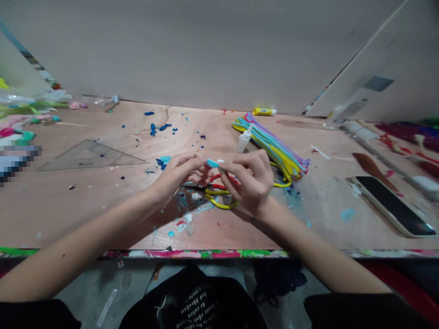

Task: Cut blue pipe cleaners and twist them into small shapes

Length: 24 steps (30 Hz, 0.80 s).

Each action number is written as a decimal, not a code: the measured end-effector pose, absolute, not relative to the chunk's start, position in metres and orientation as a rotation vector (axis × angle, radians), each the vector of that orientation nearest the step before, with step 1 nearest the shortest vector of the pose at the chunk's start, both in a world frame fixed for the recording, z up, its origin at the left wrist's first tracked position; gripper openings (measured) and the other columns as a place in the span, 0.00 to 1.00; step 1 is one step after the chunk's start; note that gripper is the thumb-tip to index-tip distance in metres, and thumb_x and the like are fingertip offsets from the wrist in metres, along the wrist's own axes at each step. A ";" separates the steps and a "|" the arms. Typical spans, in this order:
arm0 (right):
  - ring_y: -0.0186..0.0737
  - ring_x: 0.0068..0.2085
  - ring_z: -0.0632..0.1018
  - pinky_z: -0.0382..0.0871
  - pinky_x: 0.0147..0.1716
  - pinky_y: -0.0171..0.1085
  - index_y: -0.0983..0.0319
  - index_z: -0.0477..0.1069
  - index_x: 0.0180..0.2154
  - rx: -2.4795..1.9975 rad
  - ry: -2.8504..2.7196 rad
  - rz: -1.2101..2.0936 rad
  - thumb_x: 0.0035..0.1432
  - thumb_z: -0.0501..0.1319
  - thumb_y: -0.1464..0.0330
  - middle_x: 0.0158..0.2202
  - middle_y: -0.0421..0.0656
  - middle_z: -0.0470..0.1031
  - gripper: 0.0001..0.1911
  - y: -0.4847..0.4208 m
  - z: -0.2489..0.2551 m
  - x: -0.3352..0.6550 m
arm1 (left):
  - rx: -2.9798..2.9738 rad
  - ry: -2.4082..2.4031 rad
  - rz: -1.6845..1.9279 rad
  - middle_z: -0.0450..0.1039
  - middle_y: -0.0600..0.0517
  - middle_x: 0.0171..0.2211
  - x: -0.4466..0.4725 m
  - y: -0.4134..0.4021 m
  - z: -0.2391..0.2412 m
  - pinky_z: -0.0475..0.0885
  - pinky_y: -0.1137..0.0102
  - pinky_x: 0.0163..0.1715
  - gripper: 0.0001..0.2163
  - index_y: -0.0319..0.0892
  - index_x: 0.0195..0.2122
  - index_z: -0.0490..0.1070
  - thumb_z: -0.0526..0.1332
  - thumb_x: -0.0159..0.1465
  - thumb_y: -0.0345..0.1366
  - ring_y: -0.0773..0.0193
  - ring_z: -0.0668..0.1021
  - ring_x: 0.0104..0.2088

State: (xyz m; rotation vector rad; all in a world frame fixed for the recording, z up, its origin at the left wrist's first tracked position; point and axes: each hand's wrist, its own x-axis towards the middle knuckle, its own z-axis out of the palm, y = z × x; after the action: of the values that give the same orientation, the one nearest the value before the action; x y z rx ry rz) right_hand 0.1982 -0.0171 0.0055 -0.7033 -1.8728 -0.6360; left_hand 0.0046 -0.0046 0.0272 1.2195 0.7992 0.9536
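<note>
My left hand and my right hand meet above the plywood table, and their fingertips pinch a small light-blue stick, possibly modelling clay. A white dab shows just beyond it. Under my hands lie scissors with black blades and red and yellow loop handles, partly hidden by my fingers. Beyond my right hand rests a thick bundle of multicoloured pipe cleaners, with a small white squeeze bottle standing against it.
A clear plastic set square lies at left, and blue clay bits are scattered behind my hands. A yellow glue stick lies at the back, a smartphone at right. A grey wall rises behind the table.
</note>
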 end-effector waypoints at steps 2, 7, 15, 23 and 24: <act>0.38 0.33 0.69 0.64 0.33 0.39 0.58 0.74 0.40 -0.658 -1.883 -0.704 0.61 0.64 0.75 0.32 0.40 0.72 0.08 -0.014 0.003 0.201 | 1.281 0.847 0.923 0.76 0.52 0.25 0.004 -0.004 0.029 0.73 0.71 0.31 0.14 0.38 0.27 0.72 0.68 0.57 0.45 0.67 0.77 0.25; 0.39 0.34 0.69 0.64 0.34 0.40 0.57 0.74 0.42 -0.588 -1.953 -0.838 0.62 0.63 0.74 0.33 0.40 0.74 0.08 -0.013 0.000 0.206 | 1.329 0.890 0.875 0.75 0.53 0.24 0.003 -0.003 0.033 0.72 0.72 0.29 0.14 0.38 0.26 0.73 0.71 0.54 0.43 0.69 0.75 0.25; 0.39 0.33 0.70 0.64 0.33 0.41 0.56 0.74 0.42 -0.608 -1.946 -0.780 0.62 0.64 0.73 0.33 0.40 0.75 0.08 -0.012 -0.001 0.206 | 1.460 0.864 0.904 0.75 0.53 0.24 0.000 -0.001 0.033 0.70 0.73 0.28 0.12 0.38 0.28 0.74 0.71 0.56 0.42 0.70 0.74 0.25; 0.40 0.34 0.72 0.65 0.32 0.40 0.61 0.74 0.35 -0.788 -1.886 -0.248 0.62 0.63 0.72 0.31 0.42 0.73 0.02 -0.018 0.004 0.194 | 1.660 0.800 1.003 0.74 0.53 0.24 -0.002 0.002 0.027 0.70 0.73 0.28 0.11 0.39 0.28 0.73 0.66 0.62 0.41 0.70 0.74 0.24; 0.39 0.34 0.72 0.65 0.32 0.39 0.61 0.74 0.34 -0.809 -1.865 -0.161 0.61 0.63 0.72 0.30 0.42 0.73 0.03 -0.019 0.004 0.192 | 1.672 0.807 1.011 0.74 0.53 0.24 -0.002 0.002 0.027 0.70 0.73 0.28 0.11 0.39 0.28 0.73 0.66 0.62 0.41 0.70 0.74 0.25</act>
State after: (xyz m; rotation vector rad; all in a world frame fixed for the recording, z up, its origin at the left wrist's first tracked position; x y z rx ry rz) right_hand 0.1924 -0.0188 0.0045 -0.8092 -1.8650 -0.1607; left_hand -0.0024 0.0018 0.0271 1.6719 0.8065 1.0106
